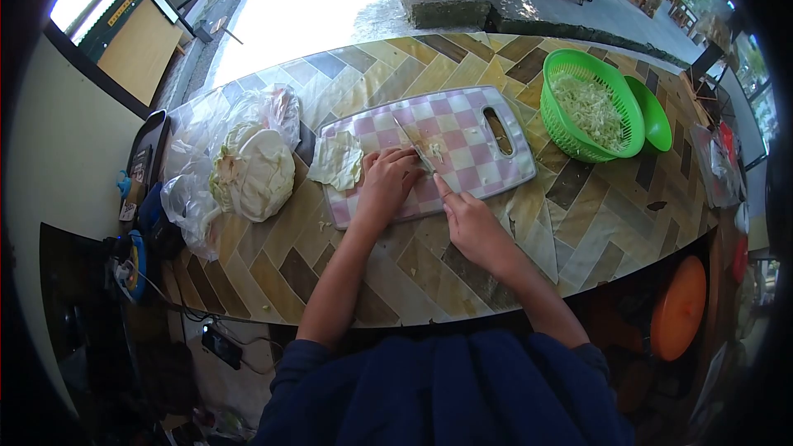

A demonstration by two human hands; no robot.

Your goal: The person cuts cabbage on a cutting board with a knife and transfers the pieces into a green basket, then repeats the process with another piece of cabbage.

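Observation:
On a pink-and-white checkered cutting board [471, 167], my right hand [472, 227] is closed on a knife [413, 142], its blade pointing up and left. Just left of the blade, my left hand [388, 182] presses down with bent fingers; pale bits of cabbage show at the fingertips, mostly hidden. A flat cabbage leaf piece [337, 160] lies on the board's left end. Farther left, a partly cut cabbage [258, 172] rests by a clear plastic bag [186, 167]. To the right, a green basket [555, 128] holds shredded cabbage [591, 110].
A green bowl [652, 120] stands beside the basket. Plastic packets [717, 161] lie at the table's right edge. An orange stool [679, 307] is below on the right, and a phone [221, 345] with cables is below on the left.

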